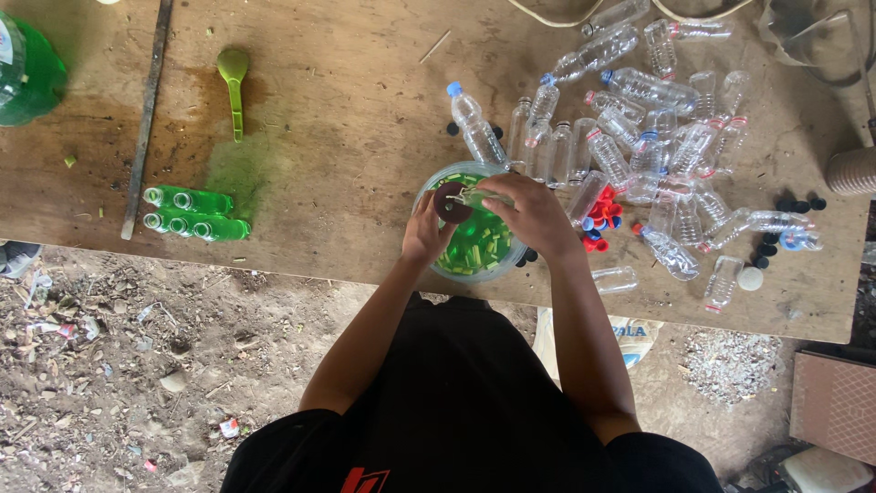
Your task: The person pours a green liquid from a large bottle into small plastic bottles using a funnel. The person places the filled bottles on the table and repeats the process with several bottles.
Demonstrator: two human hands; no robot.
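Centrally, a clear tub [429, 196] of green liquid with pale floating pieces is seen at the near edge of a wooden table [347, 100]. A dark ring [449, 203] is held over the tub's upper left part. The left hand [423, 230] is curled against the ring's lower left side, fingers bent around its edge. The right hand [532, 212] is arched over the tub's right rim, fingertips pinched at the ring's upper right, where something thin and pale is gripped; what it is cannot be told.

A heap of empty clear bottles [652, 137] is noted to the right of the tub, one with a blue cap lying just beyond the rim. Red and blue caps [600, 219] lie just beside the right wrist. Black caps [799, 204] are scattered near the table's right end. Filled green bottles [192, 213] lie in rows well to the left. A green spoon [234, 87] rests above a green stain, and a large green bottle [27, 73] stands at the far left corner.
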